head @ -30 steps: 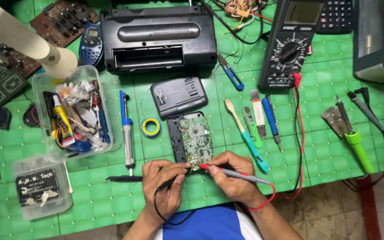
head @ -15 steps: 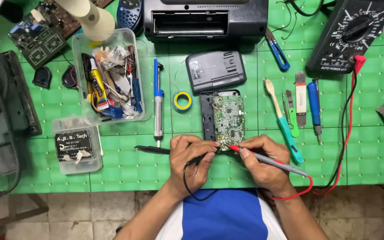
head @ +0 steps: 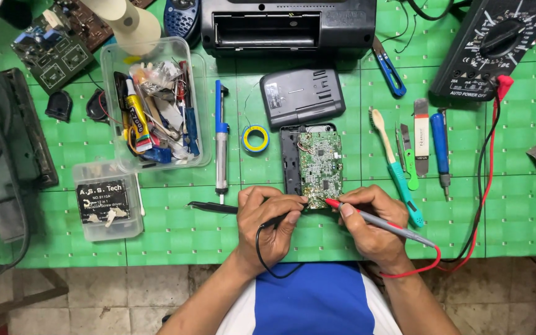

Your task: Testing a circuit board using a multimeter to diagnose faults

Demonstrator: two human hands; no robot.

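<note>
Back cover [head: 302, 96] already off, circuit board [head: 321, 161] bare on the green mat — left hand [head: 271, 217] pinches the black probe, right hand [head: 367, 220] the red probe [head: 379, 222]; both tips seemingly touch its near edge.

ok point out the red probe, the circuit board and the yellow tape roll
red probe [head: 379, 224], head view, on its grey shaft beside the right hand
circuit board [head: 321, 166], head view, middle of the green board
yellow tape roll [head: 245, 139], head view, left rim of the ring
</note>
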